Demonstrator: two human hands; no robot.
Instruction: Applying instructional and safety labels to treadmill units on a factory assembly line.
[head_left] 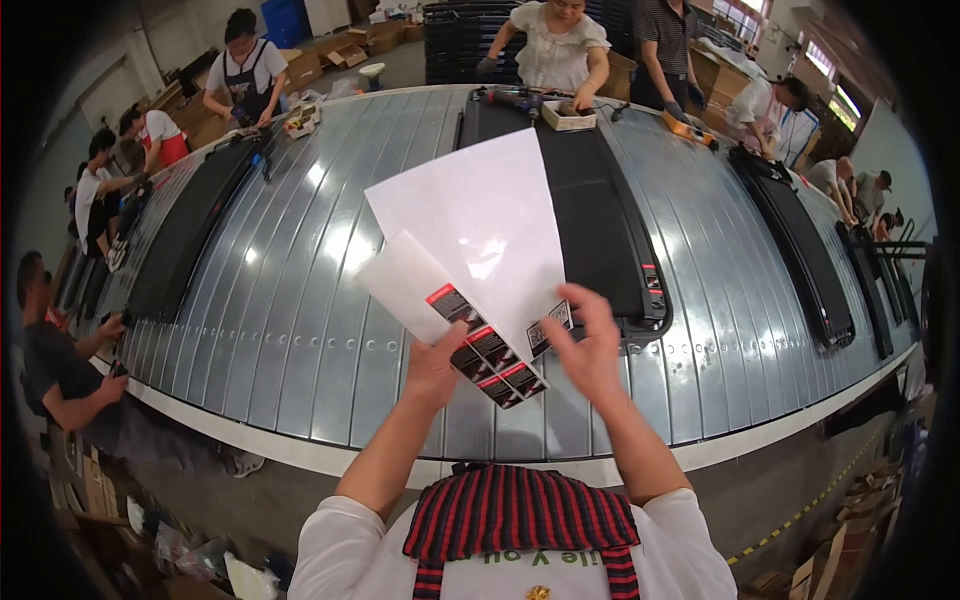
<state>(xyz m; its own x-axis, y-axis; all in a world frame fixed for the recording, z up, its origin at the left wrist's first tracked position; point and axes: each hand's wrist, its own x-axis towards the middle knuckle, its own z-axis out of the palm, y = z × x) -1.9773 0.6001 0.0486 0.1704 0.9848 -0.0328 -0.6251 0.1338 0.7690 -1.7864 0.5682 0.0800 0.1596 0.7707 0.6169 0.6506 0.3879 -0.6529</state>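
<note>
My left hand (434,372) is closed on a small stack of white sticker sheets (400,285), with its thumb on the front. Rows of black labels with red bands (497,360) cover the sheets' lower part. A larger white sheet (480,225) fans out above them and catches the light. My right hand (590,345) grips this sheet's lower right edge, its thumb by a black-and-white code label (548,330). Behind the sheets lies a long flat black machine frame (600,230), with small red-and-black labels (653,288) on its near right corner.
The frame rests on a wide metal roller conveyor (300,260). More black frames lie at left (195,235) and right (800,250). Across the conveyor, a person (560,45) reaches into a small white box (568,115). Other people work around the edges.
</note>
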